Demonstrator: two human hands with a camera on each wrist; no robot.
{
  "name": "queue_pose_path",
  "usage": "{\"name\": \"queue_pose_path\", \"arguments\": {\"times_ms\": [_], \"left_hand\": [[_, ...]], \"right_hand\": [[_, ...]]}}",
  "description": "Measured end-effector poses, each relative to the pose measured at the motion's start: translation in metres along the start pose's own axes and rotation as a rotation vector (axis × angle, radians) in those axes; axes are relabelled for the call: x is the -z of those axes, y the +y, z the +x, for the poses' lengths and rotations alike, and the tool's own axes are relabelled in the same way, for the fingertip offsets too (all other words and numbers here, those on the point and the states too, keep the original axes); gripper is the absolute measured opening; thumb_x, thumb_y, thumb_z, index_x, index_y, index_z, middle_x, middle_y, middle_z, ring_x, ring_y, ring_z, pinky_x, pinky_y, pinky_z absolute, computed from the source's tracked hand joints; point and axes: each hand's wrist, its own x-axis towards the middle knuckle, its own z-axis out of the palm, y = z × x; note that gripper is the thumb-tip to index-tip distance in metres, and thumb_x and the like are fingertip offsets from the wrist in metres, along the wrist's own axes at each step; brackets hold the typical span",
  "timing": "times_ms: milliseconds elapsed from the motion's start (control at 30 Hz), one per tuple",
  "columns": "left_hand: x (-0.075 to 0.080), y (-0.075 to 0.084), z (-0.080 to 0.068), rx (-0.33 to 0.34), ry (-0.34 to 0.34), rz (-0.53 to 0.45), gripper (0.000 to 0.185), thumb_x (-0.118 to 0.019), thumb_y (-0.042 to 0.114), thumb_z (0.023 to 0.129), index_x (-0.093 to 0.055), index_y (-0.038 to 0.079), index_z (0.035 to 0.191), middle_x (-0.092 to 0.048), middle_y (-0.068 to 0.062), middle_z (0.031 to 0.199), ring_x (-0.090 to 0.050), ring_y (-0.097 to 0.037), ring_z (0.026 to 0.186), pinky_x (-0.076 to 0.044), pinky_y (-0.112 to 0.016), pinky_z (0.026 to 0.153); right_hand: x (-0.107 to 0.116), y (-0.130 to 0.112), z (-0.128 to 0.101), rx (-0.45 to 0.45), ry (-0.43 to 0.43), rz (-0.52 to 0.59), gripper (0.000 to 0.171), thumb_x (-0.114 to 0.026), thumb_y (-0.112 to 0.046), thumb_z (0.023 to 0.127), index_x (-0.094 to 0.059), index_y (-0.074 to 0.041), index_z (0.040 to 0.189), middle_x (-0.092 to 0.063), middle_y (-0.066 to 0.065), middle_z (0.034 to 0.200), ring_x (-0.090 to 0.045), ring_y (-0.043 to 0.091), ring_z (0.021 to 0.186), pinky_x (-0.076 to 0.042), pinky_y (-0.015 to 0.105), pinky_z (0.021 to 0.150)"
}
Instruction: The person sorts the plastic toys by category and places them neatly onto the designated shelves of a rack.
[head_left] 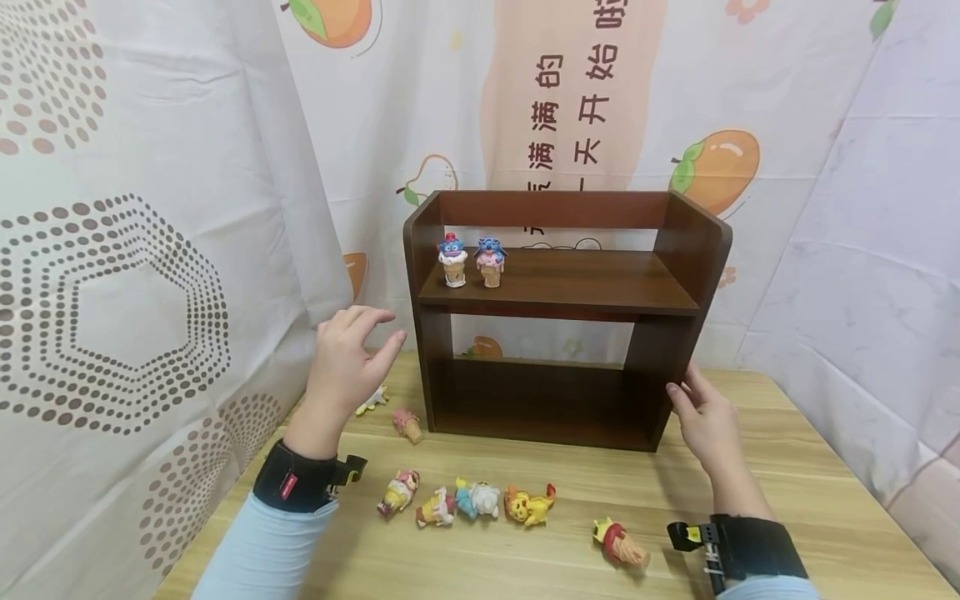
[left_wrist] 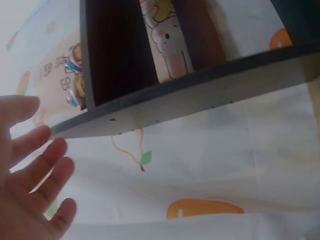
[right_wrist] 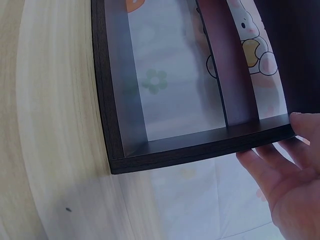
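A dark brown two-tier shelf [head_left: 558,308] stands upright on the wooden table. At its lower right side, my right hand [head_left: 708,421] grips the side panel; in the right wrist view the thumb lies at the panel's front edge and the fingers [right_wrist: 257,165] on its outer face. My left hand [head_left: 347,358] hovers just left of the shelf, holding nothing, with thumb and fingers spread apart. Two ice-cream-cone figurines, one with a red top [head_left: 453,260] and one with blue glasses [head_left: 491,262], stand at the left of the upper tier.
Several toy figurines lie on the table [head_left: 540,554] before the shelf, among them a yellow lion-like one [head_left: 529,505] and a red-and-yellow cone [head_left: 621,543]. A pink cone [head_left: 407,424] lies by the shelf's left foot. Printed curtains [head_left: 345,125] hang behind and beside.
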Motion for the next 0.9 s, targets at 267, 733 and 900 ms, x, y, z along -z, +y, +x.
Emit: {"name": "queue_pose_path", "arguments": {"times_ms": [267,733,900], "left_hand": [[0.004,-0.007,-0.006,0.141,-0.229,0.053,0.030,-0.075,0.030,0.092,-0.074,0.007,0.111,-0.071,-0.009,0.109,-0.066,-0.031,0.097,-0.050,-0.052,0.085],[-0.008,-0.026,-0.016,0.309,-0.525,0.068,0.032,-0.070,0.037,0.096,-0.073,0.010,0.113,-0.072,-0.007,0.108,-0.068,-0.026,0.093,-0.054,-0.048,0.080],[-0.012,-0.032,-0.019,0.380,-0.583,0.092,0.035,-0.069,0.040,0.096,-0.073,0.010,0.114,-0.072,-0.008,0.108,-0.069,-0.027,0.095,-0.053,-0.051,0.081]], "right_hand": [[0.003,-0.002,0.003,-0.012,-0.022,-0.019,0.055,-0.053,-0.027,0.107,-0.037,-0.018,0.159,-0.048,0.023,0.148,-0.055,0.045,0.125,-0.045,0.006,0.077],[0.001,0.000,0.000,0.006,-0.011,0.006,0.053,-0.055,-0.024,0.107,-0.040,-0.016,0.158,-0.049,0.023,0.147,-0.055,0.045,0.124,-0.045,0.006,0.076],[0.000,0.000,0.000,0.001,-0.009,0.002,0.053,-0.055,-0.023,0.107,-0.041,-0.017,0.157,-0.050,0.024,0.146,-0.055,0.046,0.123,-0.045,0.005,0.076]]}}
